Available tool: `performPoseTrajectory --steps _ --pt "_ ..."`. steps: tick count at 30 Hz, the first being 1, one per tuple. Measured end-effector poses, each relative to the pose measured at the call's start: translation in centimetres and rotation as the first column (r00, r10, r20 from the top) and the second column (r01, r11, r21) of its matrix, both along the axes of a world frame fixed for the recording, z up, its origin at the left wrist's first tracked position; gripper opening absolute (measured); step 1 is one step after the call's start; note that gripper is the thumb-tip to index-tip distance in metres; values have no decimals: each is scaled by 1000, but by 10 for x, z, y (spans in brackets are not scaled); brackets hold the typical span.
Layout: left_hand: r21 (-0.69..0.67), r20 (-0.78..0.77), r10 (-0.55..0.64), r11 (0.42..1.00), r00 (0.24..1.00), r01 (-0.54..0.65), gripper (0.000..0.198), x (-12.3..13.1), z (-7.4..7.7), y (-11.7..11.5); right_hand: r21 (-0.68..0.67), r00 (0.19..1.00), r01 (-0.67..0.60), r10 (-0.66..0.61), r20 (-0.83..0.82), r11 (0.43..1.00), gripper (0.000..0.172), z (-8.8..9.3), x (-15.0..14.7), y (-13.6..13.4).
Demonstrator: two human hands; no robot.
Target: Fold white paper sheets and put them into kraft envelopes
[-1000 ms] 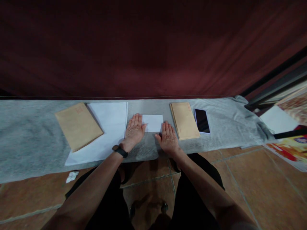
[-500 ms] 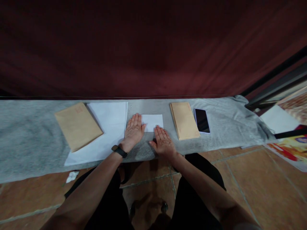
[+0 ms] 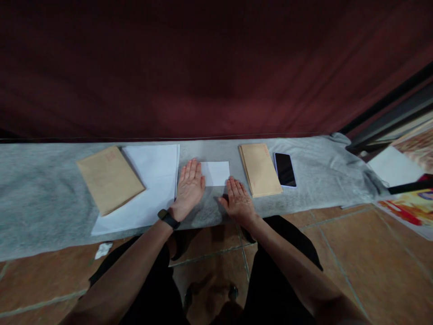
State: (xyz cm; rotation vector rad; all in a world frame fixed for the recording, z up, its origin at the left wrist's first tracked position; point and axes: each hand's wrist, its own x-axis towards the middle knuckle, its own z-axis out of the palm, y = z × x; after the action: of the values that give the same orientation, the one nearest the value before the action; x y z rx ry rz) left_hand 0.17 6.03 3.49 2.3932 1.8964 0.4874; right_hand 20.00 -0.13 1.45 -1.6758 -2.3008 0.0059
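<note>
A small white rectangle of paper [image 3: 217,173], seemingly folded, lies flat on the grey cloth between my hands. My left hand [image 3: 190,183] rests palm down at its left edge, fingers stretched out and pointing away from me; a dark watch is on that wrist. Just off the paper's lower right corner, my right hand [image 3: 239,201] lies flat with its fingers extended. Neither hand grips anything. Left of my left hand are large white sheets [image 3: 157,174], partly covered by brown envelopes [image 3: 111,179]. Beyond my right hand lies another stack of brown envelopes [image 3: 260,170].
A phone [image 3: 285,170] lies beside the right envelope stack. The grey cloth [image 3: 43,194] covers a long narrow surface, with a dark red curtain [image 3: 216,72] behind it. A crumpled white scrap [image 3: 103,249] is on the tiled floor [image 3: 341,239].
My right hand has slid to the right, off the paper's lower edge to beside its corner. My left hand has barely moved. The paper stays in place.
</note>
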Motion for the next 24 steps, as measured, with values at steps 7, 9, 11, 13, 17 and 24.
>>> performPoseTrajectory --steps 7,9,11,13,17,24 --pt "-104 -51 -366 927 929 359 57 32 -3 -19 -81 1000 15 -15 8 997 56 10 1 6" --pt "-110 -68 -366 927 928 358 57 34 -5 -20 -107 1000 13 -13 8 994 53 14 4 8" --pt "-113 -77 -328 941 942 319 58 33 -6 -20 -122 1000 14 -14 4 992 52 16 7 10" --pt "-123 -80 -288 953 954 277 60 30 -5 -19 -131 1000 18 -19 -5 991 51 18 9 11" --pt "-136 -86 -251 962 964 239 62 23 -3 -18 -155 999 23 -27 -21 988 51 22 12 13" --pt "-111 -93 -259 962 962 248 60 16 -3 -23 -148 998 -20 10 -68 989 55 27 1 19"
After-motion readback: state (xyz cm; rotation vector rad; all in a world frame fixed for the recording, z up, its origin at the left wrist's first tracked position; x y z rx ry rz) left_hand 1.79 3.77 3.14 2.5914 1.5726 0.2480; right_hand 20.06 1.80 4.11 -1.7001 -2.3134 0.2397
